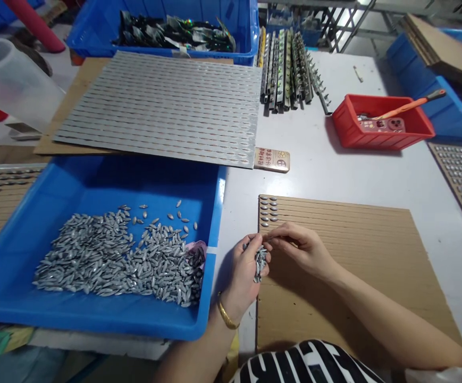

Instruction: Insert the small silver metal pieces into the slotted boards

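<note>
My left hand (244,279), with a gold bangle at the wrist, holds a small bunch of silver spindle-shaped metal pieces (260,263) against its fingers. My right hand (300,249) reaches in from the right, its thumb and fingertips pinched close to that bunch; whether they hold a piece is too small to tell. Both hands are above the left edge of a grooved cardboard sheet (346,276). A short column of the same pieces (268,211) lies in its grooves at the top left corner, just above my right fingertips.
A blue plastic tray (115,314) holds a heap of silver pieces to my left. Beyond it lies a ribbed silver sheet (154,109) on cardboard. Further back are a blue bin of dark packets (175,32), several metal strips (288,69), and a red tray (382,135) holding an orange-handled tool.
</note>
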`<action>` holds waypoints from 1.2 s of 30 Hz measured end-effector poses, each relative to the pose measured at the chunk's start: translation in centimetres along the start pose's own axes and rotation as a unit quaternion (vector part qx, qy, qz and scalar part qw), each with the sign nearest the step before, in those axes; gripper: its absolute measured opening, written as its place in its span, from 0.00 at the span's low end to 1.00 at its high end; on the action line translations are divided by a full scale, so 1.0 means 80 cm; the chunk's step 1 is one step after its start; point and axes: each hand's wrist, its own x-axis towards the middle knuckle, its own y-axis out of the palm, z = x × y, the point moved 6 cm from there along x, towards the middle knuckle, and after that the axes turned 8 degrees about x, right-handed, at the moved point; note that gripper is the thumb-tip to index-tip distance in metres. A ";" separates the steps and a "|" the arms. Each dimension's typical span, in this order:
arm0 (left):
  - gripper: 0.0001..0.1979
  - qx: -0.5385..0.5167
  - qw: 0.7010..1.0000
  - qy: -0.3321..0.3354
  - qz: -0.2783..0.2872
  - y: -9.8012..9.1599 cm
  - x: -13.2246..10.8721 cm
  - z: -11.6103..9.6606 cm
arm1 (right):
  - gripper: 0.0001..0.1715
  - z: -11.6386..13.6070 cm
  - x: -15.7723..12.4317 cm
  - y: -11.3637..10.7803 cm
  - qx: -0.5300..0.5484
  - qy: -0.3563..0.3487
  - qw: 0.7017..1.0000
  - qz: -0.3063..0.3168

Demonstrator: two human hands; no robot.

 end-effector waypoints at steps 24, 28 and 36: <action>0.12 0.033 0.999 0.002 0.006 0.000 -0.003 -0.001 | 0.07 -0.053 -0.007 -0.028 -0.008 0.095 0.992 -0.079; 0.13 0.041 0.999 -0.001 -0.004 -0.001 -0.001 0.001 | 0.06 -0.043 0.000 -0.020 -0.136 0.019 0.987 -0.088; 0.13 0.006 1.000 -0.003 -0.010 -0.005 0.002 0.005 | 0.08 -0.043 0.003 -0.010 -0.299 -0.045 0.948 -0.103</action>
